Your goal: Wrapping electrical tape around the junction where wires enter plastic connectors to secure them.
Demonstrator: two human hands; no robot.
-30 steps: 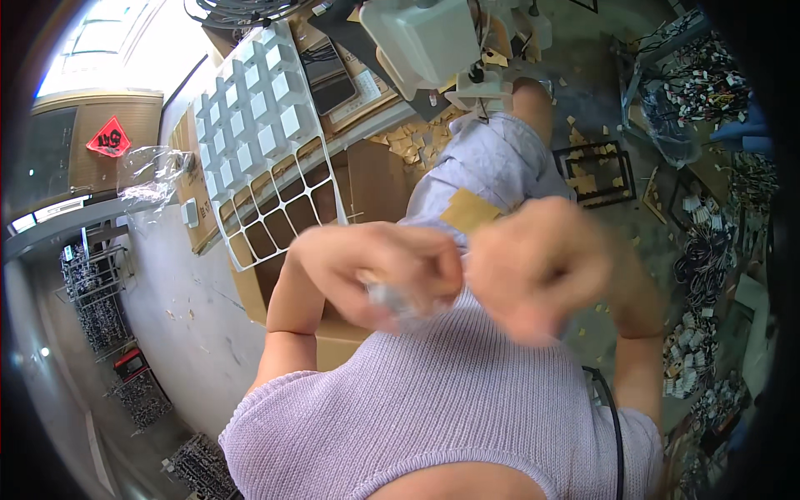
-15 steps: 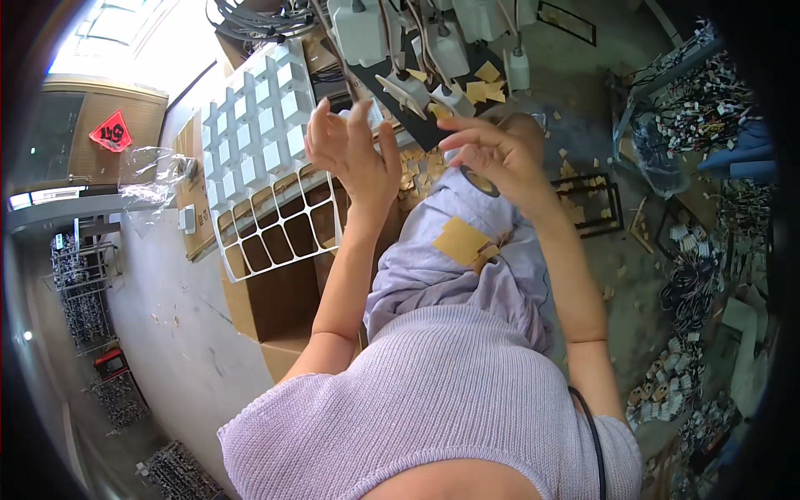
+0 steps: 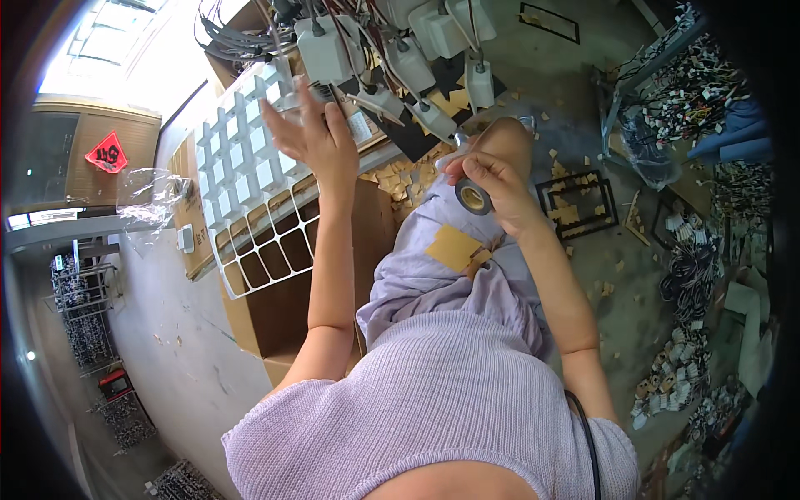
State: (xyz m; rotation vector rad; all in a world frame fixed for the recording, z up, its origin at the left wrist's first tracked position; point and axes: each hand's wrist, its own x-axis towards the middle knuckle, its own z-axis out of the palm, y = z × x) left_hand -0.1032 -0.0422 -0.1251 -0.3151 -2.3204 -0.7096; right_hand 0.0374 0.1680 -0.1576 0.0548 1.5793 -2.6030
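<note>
Grey tape, a small roll [image 3: 473, 197] with a pale cardboard core, sits pinched in the right hand [image 3: 492, 190], thumb and fingers closed around its rim just above the person's lap. The left hand [image 3: 315, 137] is raised higher and further left, fingers mostly spread and palm open, with a small white-labelled part [image 3: 360, 127] lying against its fingertips; whether it truly grips that part I cannot tell. Just beyond the left hand hangs a cluster of white plug-in adapters [image 3: 329, 52] on grey cables [image 3: 227, 42], bunched at the far edge of the tabletop [image 3: 377, 157]. To the left stands a white cardboard divider grid [image 3: 250, 208] set in an open brown carton [image 3: 275, 308], some cells filled with white pieces, the nearer ones empty. A tan cardboard scrap [image 3: 452, 247] rests on the lap, and similar scraps litter the floor [image 3: 583, 150] beside a black frame [image 3: 577, 204].

The loosely held part looks the likeliest thing to slip, since the open fingers offer little hold and it would drop among the floor scraps. The dangling cables could also snag the raised wrist, and the roll, held by one hand only, might unwind or roll off the lap if released.
</note>
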